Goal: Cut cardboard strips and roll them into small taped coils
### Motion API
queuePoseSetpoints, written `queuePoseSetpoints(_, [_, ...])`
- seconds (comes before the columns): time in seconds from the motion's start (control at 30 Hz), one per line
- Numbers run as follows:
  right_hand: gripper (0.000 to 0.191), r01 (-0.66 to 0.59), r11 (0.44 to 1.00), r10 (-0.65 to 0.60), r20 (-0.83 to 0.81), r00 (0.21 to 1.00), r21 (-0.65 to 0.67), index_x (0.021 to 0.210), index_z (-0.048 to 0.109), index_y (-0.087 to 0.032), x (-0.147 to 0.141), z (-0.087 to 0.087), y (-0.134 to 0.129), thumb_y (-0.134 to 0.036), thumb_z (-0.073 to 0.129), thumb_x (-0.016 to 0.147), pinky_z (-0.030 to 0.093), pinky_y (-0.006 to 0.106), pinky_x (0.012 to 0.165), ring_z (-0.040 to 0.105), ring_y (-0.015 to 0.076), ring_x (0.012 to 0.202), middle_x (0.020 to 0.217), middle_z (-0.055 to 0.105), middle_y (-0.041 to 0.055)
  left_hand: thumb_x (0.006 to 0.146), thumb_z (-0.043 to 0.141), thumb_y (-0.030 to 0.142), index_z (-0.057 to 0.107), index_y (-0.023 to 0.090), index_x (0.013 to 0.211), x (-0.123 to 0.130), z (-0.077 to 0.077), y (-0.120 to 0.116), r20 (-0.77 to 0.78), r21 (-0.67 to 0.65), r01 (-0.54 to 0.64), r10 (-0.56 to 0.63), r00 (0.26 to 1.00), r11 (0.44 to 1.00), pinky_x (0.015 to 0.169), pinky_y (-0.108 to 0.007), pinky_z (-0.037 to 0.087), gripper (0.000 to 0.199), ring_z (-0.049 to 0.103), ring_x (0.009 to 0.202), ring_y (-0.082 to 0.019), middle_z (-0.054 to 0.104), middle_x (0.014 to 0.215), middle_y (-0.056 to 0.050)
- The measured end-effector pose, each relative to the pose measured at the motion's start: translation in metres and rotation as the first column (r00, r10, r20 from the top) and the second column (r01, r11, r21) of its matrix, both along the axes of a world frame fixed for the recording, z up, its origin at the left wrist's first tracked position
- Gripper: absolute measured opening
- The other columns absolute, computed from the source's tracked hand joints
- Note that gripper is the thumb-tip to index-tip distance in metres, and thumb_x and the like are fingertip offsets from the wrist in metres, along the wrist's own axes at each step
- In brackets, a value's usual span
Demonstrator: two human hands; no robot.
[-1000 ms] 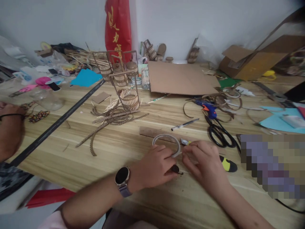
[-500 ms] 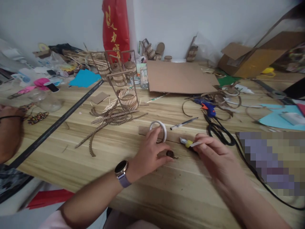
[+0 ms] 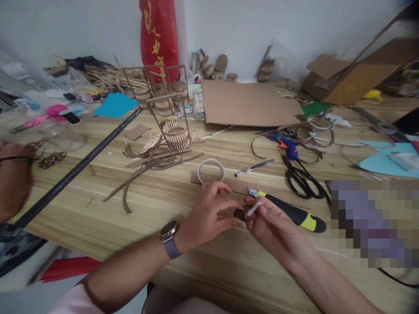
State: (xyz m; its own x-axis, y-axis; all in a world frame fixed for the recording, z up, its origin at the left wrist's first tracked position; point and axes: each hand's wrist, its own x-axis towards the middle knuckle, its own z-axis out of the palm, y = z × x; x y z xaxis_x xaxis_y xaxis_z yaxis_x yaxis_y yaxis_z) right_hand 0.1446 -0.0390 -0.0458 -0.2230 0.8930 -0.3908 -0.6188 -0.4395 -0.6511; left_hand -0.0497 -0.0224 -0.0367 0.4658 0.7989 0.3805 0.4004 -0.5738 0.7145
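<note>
My left hand point(image 3: 209, 213) is closed, with thumb and fingers pinching a small dark brown coiled roll point(image 3: 239, 214). A short brown end sticks out from the roll toward my right hand point(image 3: 273, 218). That hand is closed too, pinching a small white strip point(image 3: 254, 209), likely tape, right beside the roll. Just beyond my right fingers lies a black and yellow utility knife point(image 3: 291, 209), its blade pointing left. A ring of white tape point(image 3: 211, 171) rests past my left fingertips, partly on a brown cardboard strip point(image 3: 235, 186).
A pen point(image 3: 254, 168), black-handled scissors point(image 3: 303, 183) and a blue glue gun point(image 3: 290, 148) lie ahead and right. Small stick baskets point(image 3: 176, 133) and notched brown strips point(image 3: 131, 181) are ahead left. Another person's arm point(image 3: 15, 183) rests at the left edge. Behind lies a cardboard sheet point(image 3: 248, 102).
My left hand has let go of the tape ring, which tipped from upright to lying lower. My right hand has moved left with the white strip, up to the roll, uncovering the knife.
</note>
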Motion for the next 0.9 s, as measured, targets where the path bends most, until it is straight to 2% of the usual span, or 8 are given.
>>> queuePoseSetpoints(0.37, [0.028,-0.039,0.999,0.039,-0.054,0.998,0.007,0.075,0.069,-0.023,-0.0030,0.0014,-0.0036,-0.029,0.091,0.059,0.050,0.027,0.068,0.062,0.0116,0.075,0.084,0.070,-0.0039,0.081,0.068,0.051,0.073,0.021,0.099,0.0020,-0.0002,-0.0001,0.048,-0.026,-0.002,0.004,0.999,1.000,0.099,-0.039,0.042,0.035,0.050,0.107,-0.022,0.052,0.109,-0.008])
queuePoseSetpoints(0.6, [0.022,-0.066,0.996,0.069,-0.070,0.995,0.052,0.075,0.068,-0.025,-0.0026,-0.0009,-0.0060,-0.029,0.087,0.065,0.049,0.027,0.072,0.062,0.0115,0.079,0.087,0.070,-0.0058,0.081,0.066,0.054,0.073,0.022,0.100,0.0032,0.0022,-0.0010,0.064,-0.031,-0.023,0.025,0.998,0.999,0.098,-0.039,0.043,0.038,0.051,0.105,-0.022,0.053,0.107,-0.008])
queuePoseSetpoints(0.9, [0.020,-0.063,0.994,0.069,-0.071,0.995,0.085,0.068,0.068,-0.025,-0.0033,0.0004,-0.0067,-0.029,0.087,0.064,0.048,0.030,0.074,0.061,0.0144,0.081,0.083,0.069,-0.0035,0.079,0.069,0.053,0.073,0.021,0.100,0.0032,0.0028,-0.0016,0.055,-0.055,-0.042,0.045,0.997,0.998,0.097,-0.038,0.044,0.038,0.052,0.106,-0.022,0.054,0.108,-0.008])
